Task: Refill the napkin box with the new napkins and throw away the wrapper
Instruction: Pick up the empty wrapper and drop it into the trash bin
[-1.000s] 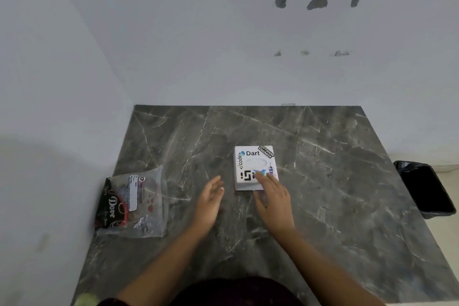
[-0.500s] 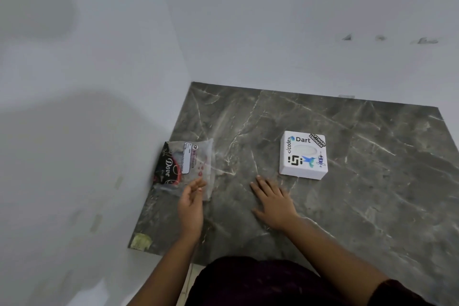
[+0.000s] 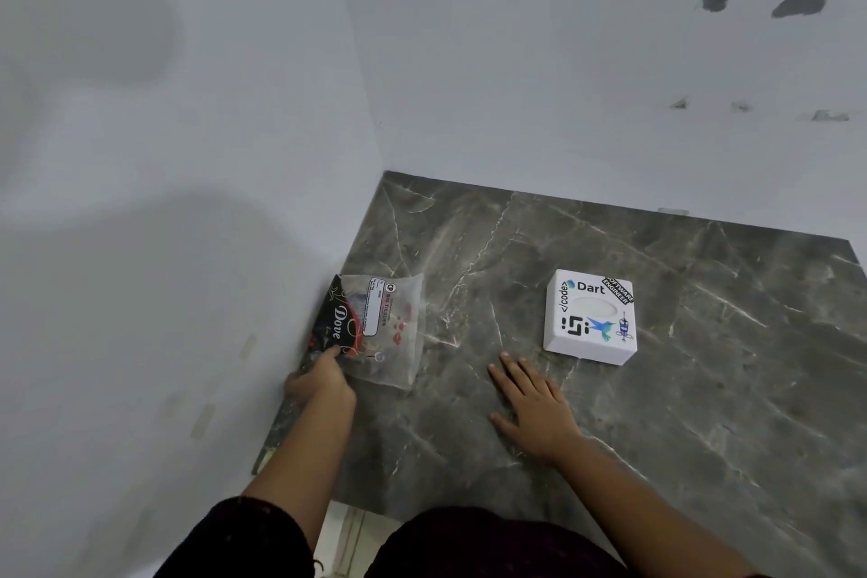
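At the table's near left edge, the left hand (image 3: 321, 383) closes its fingers on the near corner of the napkin pack (image 3: 375, 329), a crinkly clear wrapper against the white wall (image 3: 187, 249). Right hand (image 3: 535, 404) lies flat and open on the veined grey marble table (image 3: 703, 390), just short of the square white napkin box (image 3: 591, 317).

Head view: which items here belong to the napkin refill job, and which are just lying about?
Job:
Dove napkin pack, left hand at its near corner
white stickered napkin box

Just there:
marble table, right hand flat on it
tape scrap at the table's near-left edge
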